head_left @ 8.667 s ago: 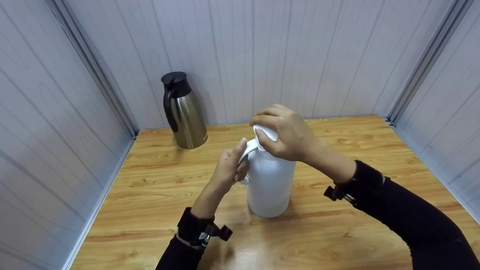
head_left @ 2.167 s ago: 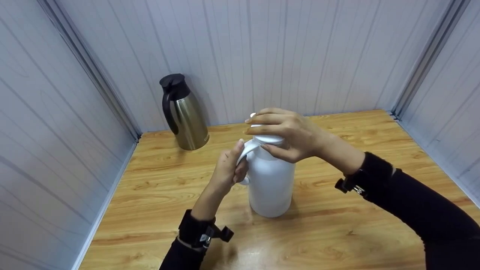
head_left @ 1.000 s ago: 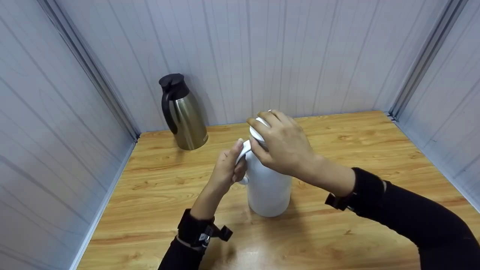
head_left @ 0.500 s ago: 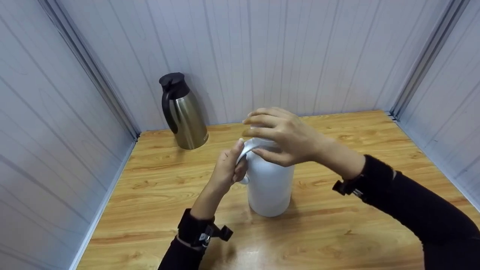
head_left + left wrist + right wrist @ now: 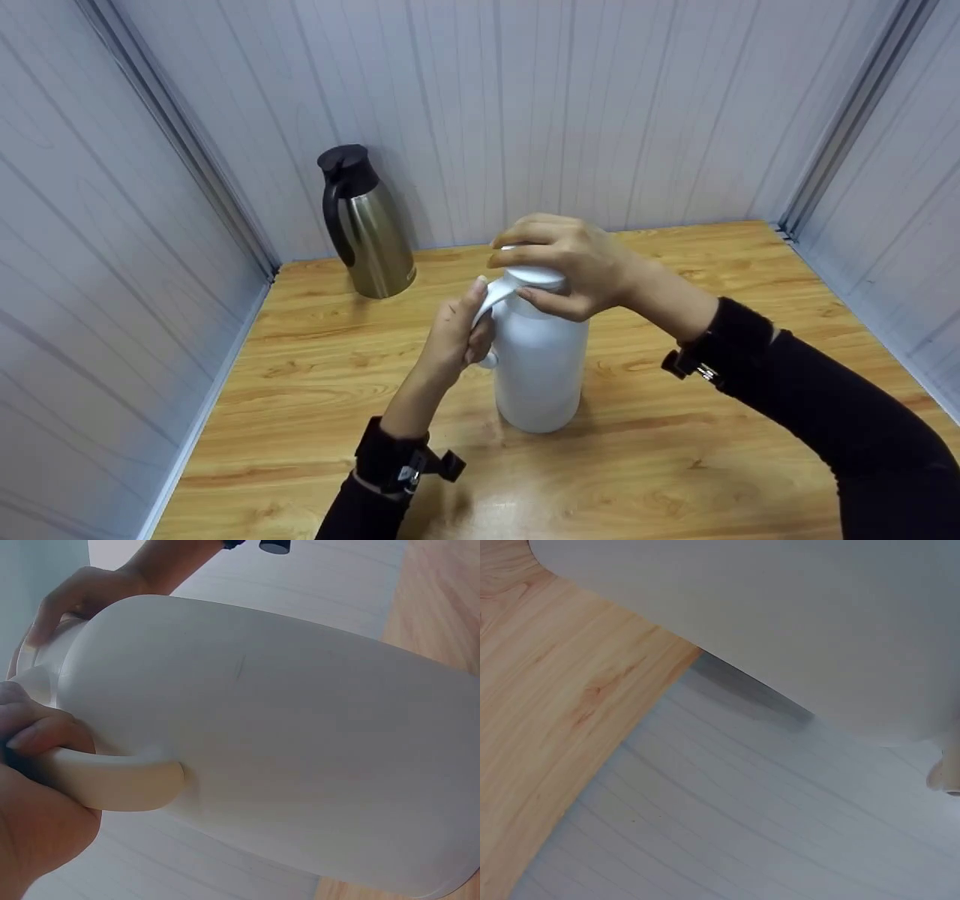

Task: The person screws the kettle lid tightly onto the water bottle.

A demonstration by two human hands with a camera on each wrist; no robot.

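Far left, back corner of the worktop [image 5: 315,375]: steel flask [image 5: 367,225], upright, close to the wall, well apart from everything else. Open wood between it and the centre. Left hand [image 5: 457,337] wrapped round the handle [image 5: 112,780] of the white jug [image 5: 540,360], fingers curled tight, thumb up along the handle's top. Jug upright near mid-worktop, base flat on the wood, free room all round it. Right hand [image 5: 570,270] clamped over the lid [image 5: 534,276], fingers and thumb curled round its rim from above. Right of the jug, bare wood out to the right wall edge; front edge out of view, with a glossy patch of wood below the jug.
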